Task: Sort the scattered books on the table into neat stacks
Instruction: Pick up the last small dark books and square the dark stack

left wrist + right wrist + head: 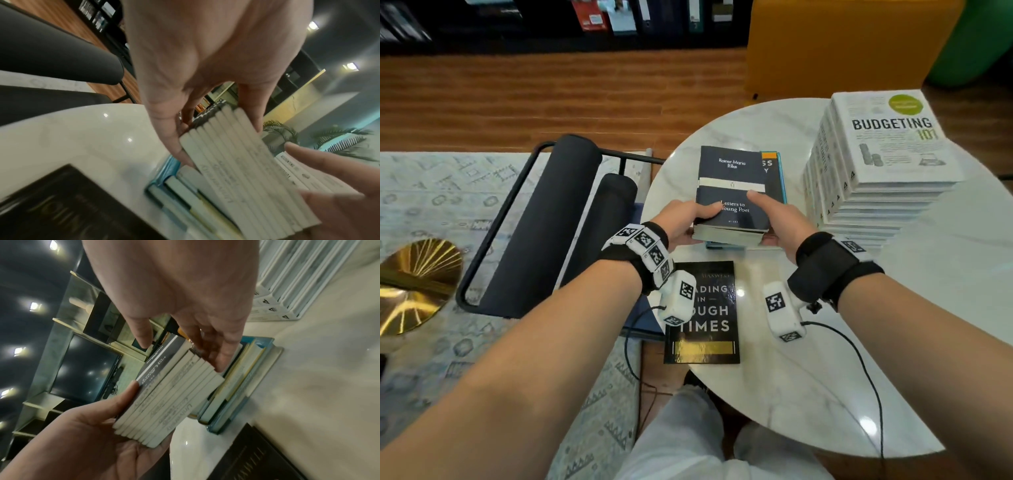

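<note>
Landmark: the tall stack of white "Budgeting 101" books (887,164) is standing at the far right of the round marble counter (945,274); all places below are given relative to it.

Held bundle: a bundle of thin paperbacks (732,195), with the dark "Letters to a Young Poet" cover on top, is sitting to the left of the white stack, apart from it. The wrist views are showing several pale spines side by side in the bundle.

Left grip: the left hand (685,219) is gripping the bundle's near left corner, thumb lying on the cover and fingers curling under the edge.

Right grip: the right hand (777,219) is gripping the bundle's near right corner, on the side facing the white stack, thumb pressing on the cover.

Under the bundle: a few teal-edged books (242,386) are lying flat on the counter beneath it. Whether the bundle is resting on them or hovering just above, I cannot tell.

Loose book: a black book (702,315) with gold lettering is lying flat nearer the person than the white stack and to its left, at the counter's edge.

Beside the counter: a dark chair (558,222) is standing on a patterned rug (431,192), further left of the white stack.
</note>
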Tool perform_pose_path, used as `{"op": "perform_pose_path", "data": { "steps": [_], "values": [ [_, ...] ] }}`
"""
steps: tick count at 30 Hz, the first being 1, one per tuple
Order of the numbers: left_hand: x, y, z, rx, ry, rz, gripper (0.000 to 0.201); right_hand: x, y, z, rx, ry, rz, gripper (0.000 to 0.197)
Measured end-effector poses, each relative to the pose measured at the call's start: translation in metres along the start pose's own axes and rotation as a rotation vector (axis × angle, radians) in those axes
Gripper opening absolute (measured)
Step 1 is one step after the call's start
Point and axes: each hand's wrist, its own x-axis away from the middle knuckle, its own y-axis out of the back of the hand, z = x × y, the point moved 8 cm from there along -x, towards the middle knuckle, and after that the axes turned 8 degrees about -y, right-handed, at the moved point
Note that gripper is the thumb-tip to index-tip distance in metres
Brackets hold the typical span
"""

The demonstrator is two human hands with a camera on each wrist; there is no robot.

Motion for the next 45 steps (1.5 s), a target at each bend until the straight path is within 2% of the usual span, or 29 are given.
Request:
{"op": "perform_pose_path", "data": {
  "steps": [2,5,6,8,9,10,12,13,17,21,24,27,30,32,33,34,37,38,39,43,45],
  "values": [
    [0.013,0.002,0.012,0.028,-0.006,0.002,0.047,0.004,-0.004,-0.007,0.073,0.014,-0.002,0.050],
    [0.039,0.005,0.032,0.093,0.010,0.020,0.047,0.012,-0.010,-0.019,0.089,0.009,0.037,0.037],
    [0.048,0.006,0.040,0.120,0.023,0.024,0.047,0.015,-0.012,-0.024,0.081,0.008,0.051,0.040],
    [0.067,0.007,0.053,0.165,0.041,0.035,0.045,0.020,-0.016,-0.035,0.086,-0.002,0.088,0.066],
    [0.077,0.008,0.060,0.183,0.055,0.042,0.042,0.024,-0.019,-0.042,0.096,-0.004,0.119,0.071],
    [0.086,0.008,0.066,0.191,0.072,0.055,0.039,0.029,-0.023,-0.048,0.113,0.004,0.149,0.066],
    [0.100,0.012,0.079,0.173,0.120,0.055,0.032,0.040,-0.033,-0.064,0.141,-0.001,0.212,0.048],
    [0.106,0.013,0.084,0.148,0.140,0.046,0.033,0.045,-0.037,-0.073,0.155,-0.014,0.235,0.046],
    [0.119,0.010,0.109,-0.010,0.214,0.030,0.049,0.053,-0.052,-0.114,0.142,-0.099,0.269,0.051],
    [0.124,0.009,0.127,-0.031,0.287,-0.013,0.045,0.053,-0.059,-0.140,0.170,-0.145,0.209,0.061],
    [0.122,0.014,0.124,-0.105,0.273,-0.074,0.057,0.050,-0.063,-0.144,0.211,-0.109,0.166,0.068],
    [0.110,0.020,0.129,-0.173,0.268,-0.082,0.089,0.051,-0.065,-0.139,0.341,-0.069,0.110,0.066],
    [0.103,0.026,0.143,-0.188,0.289,-0.077,0.089,0.053,-0.061,-0.138,0.491,-0.053,0.037,0.054],
    [0.094,0.033,0.157,-0.229,0.298,-0.075,0.105,0.051,-0.054,-0.142,0.611,-0.058,-0.010,0.052],
    [0.093,0.035,0.159,-0.237,0.299,-0.078,0.109,0.051,-0.053,-0.144,0.591,-0.078,-0.001,0.053],
    [0.095,0.035,0.156,-0.227,0.300,-0.086,0.105,0.051,-0.054,-0.146,0.533,-0.104,0.031,0.056],
    [0.116,0.017,0.130,-0.193,0.315,-0.071,0.063,0.052,-0.055,-0.153,0.408,-0.160,0.062,0.072],
    [0.118,0.014,0.128,-0.198,0.327,-0.065,0.054,0.052,-0.056,-0.155,0.385,-0.161,0.069,0.071],
    [0.120,0.012,0.128,-0.202,0.334,-0.053,0.052,0.053,-0.057,-0.155,0.355,-0.160,0.077,0.068],
    [0.124,0.013,0.135,-0.196,0.336,-0.037,0.068,0.049,-0.056,-0.163,0.244,-0.183,0.113,0.070],
    [0.127,0.017,0.137,-0.189,0.331,-0.044,0.067,0.048,-0.058,-0.165,0.201,-0.207,0.142,0.060]
  ]
}}
